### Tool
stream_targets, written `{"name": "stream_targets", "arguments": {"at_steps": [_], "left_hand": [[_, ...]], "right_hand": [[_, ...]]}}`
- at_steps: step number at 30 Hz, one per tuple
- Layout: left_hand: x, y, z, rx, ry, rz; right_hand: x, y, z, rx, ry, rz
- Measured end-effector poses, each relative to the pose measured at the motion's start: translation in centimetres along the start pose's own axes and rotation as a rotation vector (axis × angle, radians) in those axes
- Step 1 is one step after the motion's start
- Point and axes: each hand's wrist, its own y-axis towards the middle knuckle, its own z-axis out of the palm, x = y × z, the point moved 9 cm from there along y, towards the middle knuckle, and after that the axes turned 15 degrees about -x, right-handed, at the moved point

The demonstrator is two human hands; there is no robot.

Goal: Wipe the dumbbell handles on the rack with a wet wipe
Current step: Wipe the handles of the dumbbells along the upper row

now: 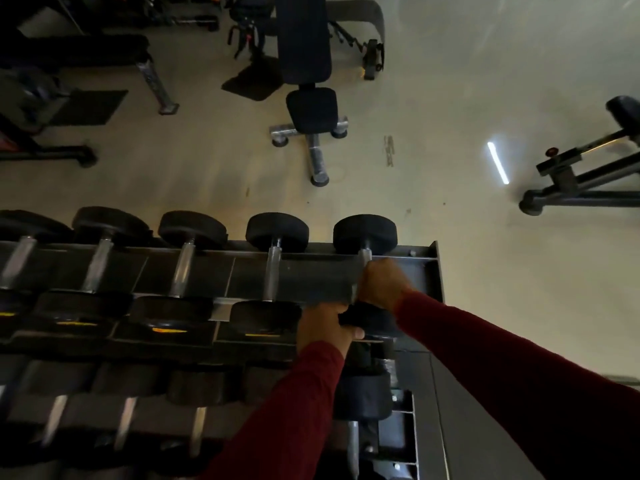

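A dark metal rack (424,258) carries a row of black dumbbells with steel handles on its top tier. My right hand (381,284) is curled round the handle of the rightmost dumbbell (365,233), covering most of the bar. The wet wipe is hidden inside that fist, if it is there. My left hand (323,329) grips the near head of the same dumbbell (369,322) at its left edge. The neighbouring dumbbell handle (272,271) lies bare to the left. Both arms wear dark red sleeves.
More dumbbells (197,431) sit on a lower tier below. Behind the rack, on the pale floor, stands a black adjustable bench (310,109). Another bench frame (585,181) is at the right, and more machines (69,98) fill the far left.
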Motion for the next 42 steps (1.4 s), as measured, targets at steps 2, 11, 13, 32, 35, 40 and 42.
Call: {"name": "stream_targets", "arguments": {"at_steps": [2,11,13,32,35,40,42], "left_hand": [[0.3,-0.1,0.3,-0.009,-0.005,-0.071],[0.9,0.0,0.6,-0.073,0.005,-0.138],[0.8,0.1,0.6,-0.06,0.017,-0.139],[1.3,0.4,0.8,-0.078,0.013,-0.126],[1.4,0.5,0.9,-0.08,0.026,-0.11],[1.2,0.4,0.9,-0.08,0.027,-0.106],[1.2,0.5,0.8,-0.087,0.013,-0.102]], "right_hand": [[1.1,0.0,0.2,0.008,0.037,-0.054],[-2.4,0.0,1.5,0.14,0.282,-0.06],[-1.0,0.3,1.5,0.053,0.223,-0.129],[-1.6,0.5,1.3,-0.036,0.225,-0.054],[0.1,0.6,1.6,-0.076,0.224,-0.093],[0.1,0.8,1.4,-0.002,0.227,-0.076],[-2.0,0.7,1.8,0.036,0.235,-0.025]]}}
